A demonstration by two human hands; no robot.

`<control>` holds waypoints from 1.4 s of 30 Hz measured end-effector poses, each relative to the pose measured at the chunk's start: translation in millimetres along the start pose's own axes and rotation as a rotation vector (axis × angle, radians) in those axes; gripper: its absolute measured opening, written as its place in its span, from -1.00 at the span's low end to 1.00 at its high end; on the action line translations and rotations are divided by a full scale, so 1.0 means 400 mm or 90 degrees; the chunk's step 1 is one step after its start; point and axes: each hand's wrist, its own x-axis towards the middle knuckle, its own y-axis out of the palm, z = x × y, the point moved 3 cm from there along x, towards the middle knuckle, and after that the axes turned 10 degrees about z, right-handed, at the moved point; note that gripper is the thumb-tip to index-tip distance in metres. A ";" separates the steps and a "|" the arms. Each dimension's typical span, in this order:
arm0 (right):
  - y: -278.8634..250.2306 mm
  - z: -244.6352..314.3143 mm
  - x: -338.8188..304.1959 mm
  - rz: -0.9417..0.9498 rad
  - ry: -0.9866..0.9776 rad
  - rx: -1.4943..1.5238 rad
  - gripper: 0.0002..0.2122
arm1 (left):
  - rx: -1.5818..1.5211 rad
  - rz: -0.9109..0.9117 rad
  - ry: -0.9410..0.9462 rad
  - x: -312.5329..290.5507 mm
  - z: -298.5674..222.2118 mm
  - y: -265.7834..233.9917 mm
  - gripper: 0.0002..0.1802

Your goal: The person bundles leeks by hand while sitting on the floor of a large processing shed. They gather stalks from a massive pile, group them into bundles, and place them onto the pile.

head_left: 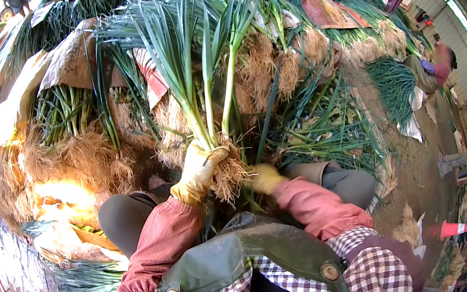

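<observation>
My left hand (pixel 199 169), in a yellowish work glove, is closed round the pale lower stems of a few leeks (pixel 200 115). Their long green leaves fan upward and away from me, and a tangle of brown roots (pixel 230 180) hangs below the fist. Just right of these roots is my gloved right hand (pixel 265 180), smeared by motion, so its fingers cannot be made out. Loose green leaves and trimmings (pixel 329 138) lie in a heap beyond the right hand.
Stacked leeks with matted roots (pixel 78 157) rise on the left, partly under sacking (pixel 70 61). More stacks stand ahead. A person (pixel 443 63) sits at the right beside a leek pile (pixel 392 86). An orange cone (pixel 455 229) lies on its side at the lower right.
</observation>
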 end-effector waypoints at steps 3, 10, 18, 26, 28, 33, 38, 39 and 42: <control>-0.253 0.094 -0.077 -0.445 -0.246 0.239 -0.66 | 0.145 -0.017 -0.020 -0.014 -0.008 0.012 -0.74; -0.288 0.259 -0.120 -0.288 -0.359 0.302 -0.77 | 0.111 -0.022 0.026 0.000 0.012 -0.005 -0.77; -0.291 0.087 -0.128 -0.151 -0.256 0.626 -0.70 | -0.146 -0.044 -0.077 -0.016 -0.026 0.015 -0.73; -0.367 0.286 0.094 0.220 -0.349 1.254 -0.57 | 0.144 0.036 -0.068 -0.038 0.021 0.021 -0.58; -0.369 0.267 0.102 0.146 -0.362 1.188 -0.72 | 0.164 0.036 -0.027 -0.040 0.027 -0.001 -0.58; -0.373 0.286 0.087 0.089 -0.332 1.135 -0.80 | -0.225 0.029 -0.024 -0.044 0.006 -0.023 -0.84; -0.369 0.294 0.095 0.173 -0.286 1.163 -0.81 | -0.326 -0.063 0.154 -0.043 -0.011 -0.050 -0.89; -0.390 0.297 0.091 0.066 -0.322 1.131 -0.78 | -0.342 0.018 0.135 -0.053 -0.015 -0.058 -0.90; -0.483 0.233 0.078 -0.033 -0.356 1.113 -0.76 | -0.280 -0.031 -0.022 -0.117 -0.084 -0.015 -0.88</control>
